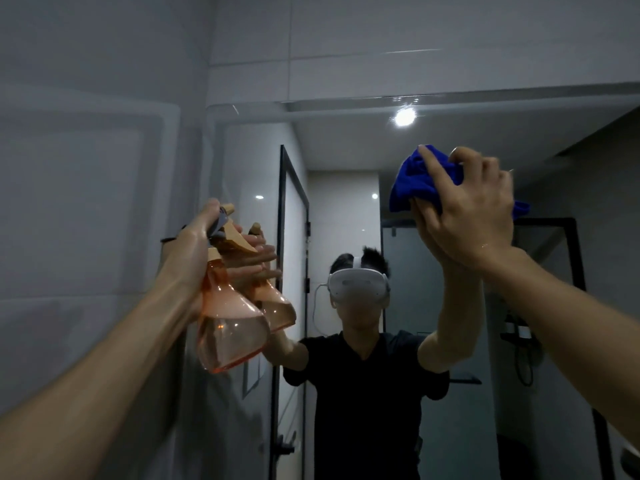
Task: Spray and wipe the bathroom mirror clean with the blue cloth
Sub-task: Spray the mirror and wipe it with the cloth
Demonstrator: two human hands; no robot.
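The bathroom mirror (pixel 346 209) fills the middle and right of the head view, reflecting a person in a black shirt and a white headset. My right hand (pixel 467 206) presses a bunched blue cloth (pixel 415 181) flat against the glass, high on the right side. My left hand (pixel 197 251) grips the neck of a see-through orange spray bottle (pixel 228 327), held up close to the mirror's left edge, with its nozzle toward the glass. The bottle's reflection shows just beside it.
A pale tiled wall (pixel 86 168) runs along the left, meeting the mirror's left edge. White tiles (pixel 381 46) sit above the mirror's top edge. The glass reflects a black-framed door, a shower enclosure and a ceiling light.
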